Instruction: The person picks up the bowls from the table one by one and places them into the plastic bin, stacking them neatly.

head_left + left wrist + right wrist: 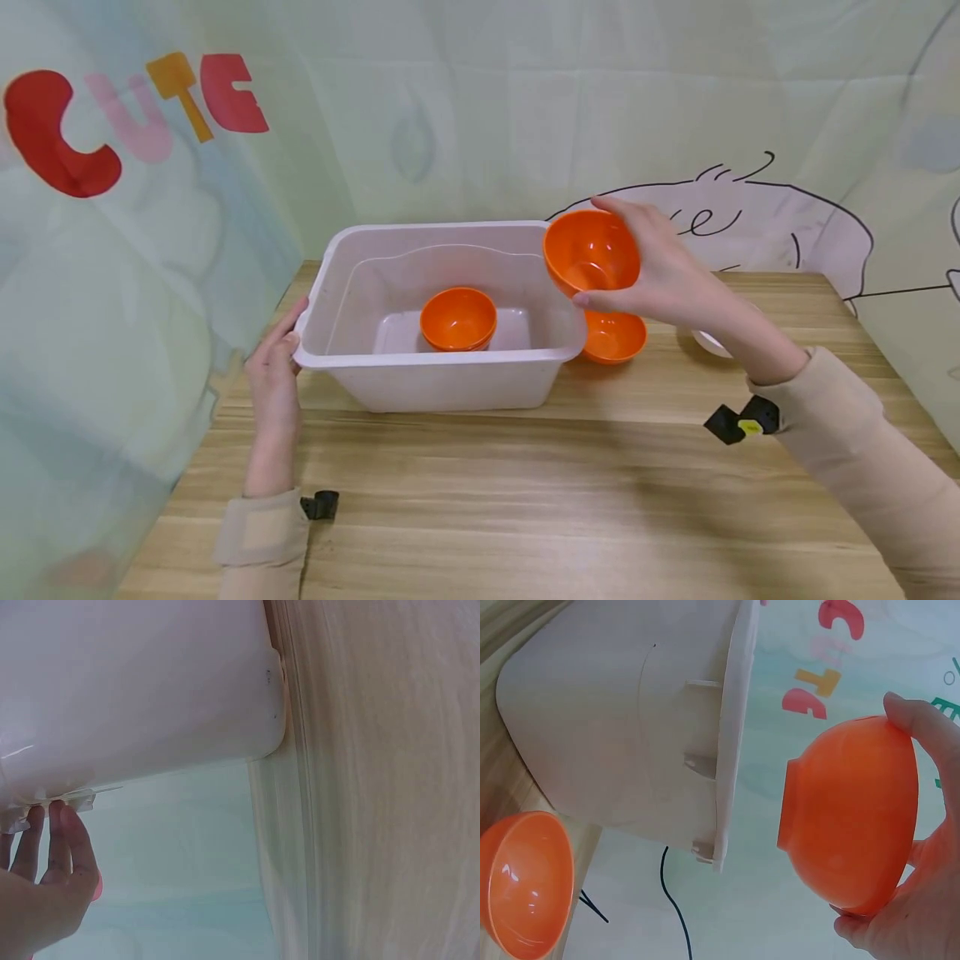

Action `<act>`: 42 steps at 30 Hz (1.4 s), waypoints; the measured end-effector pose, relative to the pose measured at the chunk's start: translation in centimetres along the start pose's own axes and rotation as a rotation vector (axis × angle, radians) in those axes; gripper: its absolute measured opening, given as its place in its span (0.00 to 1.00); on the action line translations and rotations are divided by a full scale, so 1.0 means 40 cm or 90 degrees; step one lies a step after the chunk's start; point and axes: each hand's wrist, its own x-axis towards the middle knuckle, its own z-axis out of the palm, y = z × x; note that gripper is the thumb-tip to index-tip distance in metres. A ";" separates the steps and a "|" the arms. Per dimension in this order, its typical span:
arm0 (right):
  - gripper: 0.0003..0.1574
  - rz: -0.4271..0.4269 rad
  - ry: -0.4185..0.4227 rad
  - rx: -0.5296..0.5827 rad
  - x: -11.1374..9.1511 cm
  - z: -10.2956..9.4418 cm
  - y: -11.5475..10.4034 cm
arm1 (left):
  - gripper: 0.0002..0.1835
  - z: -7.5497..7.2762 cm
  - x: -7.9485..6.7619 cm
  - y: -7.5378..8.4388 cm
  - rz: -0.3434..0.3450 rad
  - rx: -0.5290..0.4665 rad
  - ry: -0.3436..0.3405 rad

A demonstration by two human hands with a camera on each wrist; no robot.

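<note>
Left of tub (450, 385), "CUTE" lettering (152, 144)

We identify a counter (480, 492) with light wood grain running crosswise in the head view. Behind it we see a pale rear backdrop (480, 125), creased and bearing a black-outlined cartoon drawing (780, 221) at right. A left backdrop (135, 333) carries four letters: red C (36, 137), pink U (146, 143), orange T (176, 79) and red E (228, 96). We locate a white dish (711, 343), partly hidden, on the counter's right side. In the right wrist view, we note green printed marks (945, 709) at the edge.
</note>
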 end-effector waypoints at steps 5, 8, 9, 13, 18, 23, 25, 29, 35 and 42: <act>0.63 0.000 -0.012 -0.025 0.014 0.004 -0.008 | 0.21 0.000 0.000 -0.001 -0.003 -0.007 0.001; 0.63 -0.005 -0.017 -0.035 0.022 0.008 -0.014 | 0.21 0.000 0.000 -0.002 -0.002 -0.014 -0.001; 0.63 -0.009 -0.019 -0.036 0.025 0.008 -0.016 | 0.21 0.000 0.000 -0.002 -0.003 -0.015 -0.003; 0.63 -0.025 -0.022 -0.036 0.040 0.007 -0.025 | 0.21 0.001 0.000 -0.002 0.000 -0.017 -0.003; 0.64 -0.043 -0.025 -0.044 0.061 0.003 -0.042 | 0.21 0.000 0.002 -0.002 0.003 -0.015 0.004; 0.64 -0.041 -0.034 -0.065 0.081 0.006 -0.058 | 0.21 0.002 0.004 -0.002 -0.002 -0.022 0.008; 0.65 -0.033 -0.048 -0.070 0.090 0.008 -0.064 | 0.21 0.002 0.004 -0.002 0.000 -0.026 0.007; 0.65 -0.029 -0.076 -0.073 0.106 0.016 -0.071 | 0.21 0.001 0.005 -0.003 0.004 -0.024 0.009; 0.64 -0.055 -0.088 -0.088 0.132 0.034 -0.078 | 0.21 0.001 0.004 -0.002 0.010 -0.028 0.006; 0.64 -0.079 -0.105 -0.112 0.153 0.059 -0.089 | 0.21 -0.001 0.005 -0.001 0.008 -0.029 0.003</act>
